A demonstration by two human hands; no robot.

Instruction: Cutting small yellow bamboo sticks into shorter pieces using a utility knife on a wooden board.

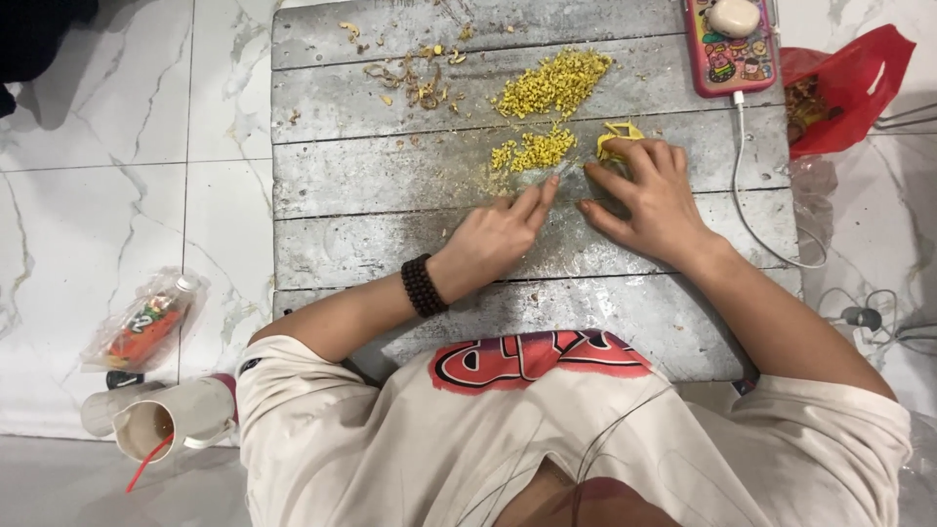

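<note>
Far left on the white marble floor (117,146) lies a clear wrapper with orange and green print (144,322), and below it a pale cup (176,420) with a red straw. On the grey plank bench (371,195), the left hand (493,239), with a dark bead bracelet (422,285) at its wrist, lies flat with fingers straight, pinning a clear film strip (547,176). Yellow cut bits (551,88) lie heaped just above. The right hand (649,195) curls over a yellow scrap (617,132). Further right: a pink-cased phone (730,44) with its white cable and a red plastic bag (844,88).
</note>
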